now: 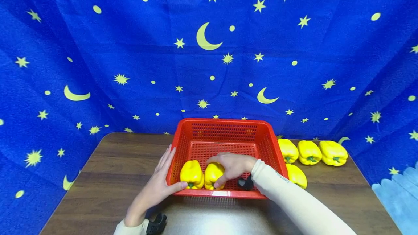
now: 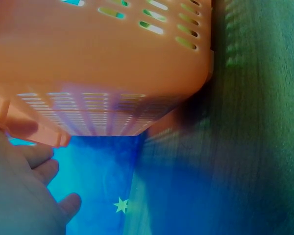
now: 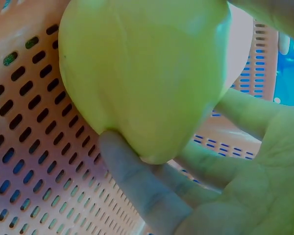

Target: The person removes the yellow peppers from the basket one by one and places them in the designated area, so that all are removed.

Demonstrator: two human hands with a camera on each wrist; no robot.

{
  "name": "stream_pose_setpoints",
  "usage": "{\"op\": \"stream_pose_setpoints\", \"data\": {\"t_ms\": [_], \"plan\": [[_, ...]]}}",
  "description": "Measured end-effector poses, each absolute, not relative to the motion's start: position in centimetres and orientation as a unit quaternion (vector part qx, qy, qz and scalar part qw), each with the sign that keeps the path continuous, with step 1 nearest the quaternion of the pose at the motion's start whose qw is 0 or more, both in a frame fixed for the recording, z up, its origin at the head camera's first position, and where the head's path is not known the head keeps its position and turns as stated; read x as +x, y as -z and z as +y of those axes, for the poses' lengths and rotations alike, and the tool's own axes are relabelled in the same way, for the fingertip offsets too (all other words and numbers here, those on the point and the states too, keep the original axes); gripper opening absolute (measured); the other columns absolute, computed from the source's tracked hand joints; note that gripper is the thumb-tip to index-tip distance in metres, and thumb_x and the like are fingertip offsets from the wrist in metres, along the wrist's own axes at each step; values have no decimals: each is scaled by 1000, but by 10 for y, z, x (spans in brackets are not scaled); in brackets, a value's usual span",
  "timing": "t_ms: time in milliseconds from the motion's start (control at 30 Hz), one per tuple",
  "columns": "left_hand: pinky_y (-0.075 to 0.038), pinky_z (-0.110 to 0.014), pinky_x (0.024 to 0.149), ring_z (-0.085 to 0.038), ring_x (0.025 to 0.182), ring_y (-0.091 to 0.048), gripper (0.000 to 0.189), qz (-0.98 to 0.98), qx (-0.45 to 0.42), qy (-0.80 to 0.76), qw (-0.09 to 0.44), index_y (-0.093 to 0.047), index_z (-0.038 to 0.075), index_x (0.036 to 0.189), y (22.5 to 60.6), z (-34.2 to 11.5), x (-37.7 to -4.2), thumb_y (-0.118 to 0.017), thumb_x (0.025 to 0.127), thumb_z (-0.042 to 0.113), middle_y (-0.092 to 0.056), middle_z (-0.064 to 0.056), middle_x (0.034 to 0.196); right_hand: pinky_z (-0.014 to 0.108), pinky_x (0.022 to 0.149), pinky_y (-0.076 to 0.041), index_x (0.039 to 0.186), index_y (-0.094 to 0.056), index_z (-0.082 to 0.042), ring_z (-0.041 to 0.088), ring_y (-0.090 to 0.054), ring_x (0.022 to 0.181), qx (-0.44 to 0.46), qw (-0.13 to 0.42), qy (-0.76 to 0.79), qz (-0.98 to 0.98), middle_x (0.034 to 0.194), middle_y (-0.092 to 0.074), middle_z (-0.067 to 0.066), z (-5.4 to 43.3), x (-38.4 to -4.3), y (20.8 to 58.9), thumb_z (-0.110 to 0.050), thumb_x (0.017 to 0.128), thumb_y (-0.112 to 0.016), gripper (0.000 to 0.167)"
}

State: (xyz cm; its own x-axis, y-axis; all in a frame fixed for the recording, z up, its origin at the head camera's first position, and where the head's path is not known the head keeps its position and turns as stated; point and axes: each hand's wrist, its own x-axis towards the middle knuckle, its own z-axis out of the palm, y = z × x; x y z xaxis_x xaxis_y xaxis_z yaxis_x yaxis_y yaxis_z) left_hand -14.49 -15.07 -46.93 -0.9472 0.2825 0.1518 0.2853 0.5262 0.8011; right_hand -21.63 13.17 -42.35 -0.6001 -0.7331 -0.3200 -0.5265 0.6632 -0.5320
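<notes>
A red perforated plastic basket (image 1: 225,193) stands on the table, with two yellow bell peppers side by side at its front left. My right hand (image 1: 233,166) reaches in and grips the right one of these bell peppers (image 1: 213,173), fingers curled round it. In the right wrist view that bell pepper (image 3: 147,73) sits against the fingers (image 3: 142,181), close to the perforated wall. The other bell pepper (image 1: 191,174) lies beside my left thumb. My left hand (image 1: 156,184) rests at the basket's front left corner, thumb across the rim and extended fingers along the outer left side.
Several more yellow bell peppers (image 1: 309,152) lie right of the basket, one partly hidden behind the basket's rim and my right sleeve. The brown wooden table (image 1: 107,177) meets a blue curtain (image 1: 156,64) with moons and stars at its back edge.
</notes>
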Motion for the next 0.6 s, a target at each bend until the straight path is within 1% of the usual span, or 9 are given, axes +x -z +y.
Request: {"op": "stream_pose_setpoints", "data": {"t_ms": [200,267,333,500,600], "plan": [[-23,-78,105,-43,151,-10,105,-874,-161,458,-2,-15,18,163,469,-151,-144,-80,83,42,-5,-14,168,29,88,-48,145,-51,-11,12,-52,101,-354,258,195,877,116,-59,-3,133,-215,423,-33,77,-85,79],[-22,-78,106,-43,151,-10,105,-874,-160,459,-3,-15,18,163,469,-151,-144,-79,83,42,-5,-13,169,31,91,-48,146,-48,-11,12,-52,103,-352,257,195,879,120,-58,-1,132,-215,422,-30,78,-84,79],[-22,-78,106,-42,151,-9,105,-874,-159,458,-2,-15,19,163,469,-151,-144,-79,83,42,-5,-13,169,31,92,-48,146,-47,-11,12,-53,102,-355,253,196,878,120,-58,-1,132,-215,422,-25,79,-83,78],[-21,-78,106,-43,151,-9,106,-874,-160,458,1,-15,18,163,470,-151,-145,-80,83,42,-5,-14,168,28,85,-48,137,-50,-12,11,-54,92,-373,244,199,873,108,-59,-4,130,-215,422,-15,78,-80,66],[-22,-78,106,-43,151,-9,106,-874,-160,459,-1,-15,19,163,470,-150,-144,-80,83,43,-5,-15,168,28,84,-48,135,-51,-13,11,-54,91,-373,245,196,873,106,-58,-5,130,-215,423,-14,77,-80,64]]}}
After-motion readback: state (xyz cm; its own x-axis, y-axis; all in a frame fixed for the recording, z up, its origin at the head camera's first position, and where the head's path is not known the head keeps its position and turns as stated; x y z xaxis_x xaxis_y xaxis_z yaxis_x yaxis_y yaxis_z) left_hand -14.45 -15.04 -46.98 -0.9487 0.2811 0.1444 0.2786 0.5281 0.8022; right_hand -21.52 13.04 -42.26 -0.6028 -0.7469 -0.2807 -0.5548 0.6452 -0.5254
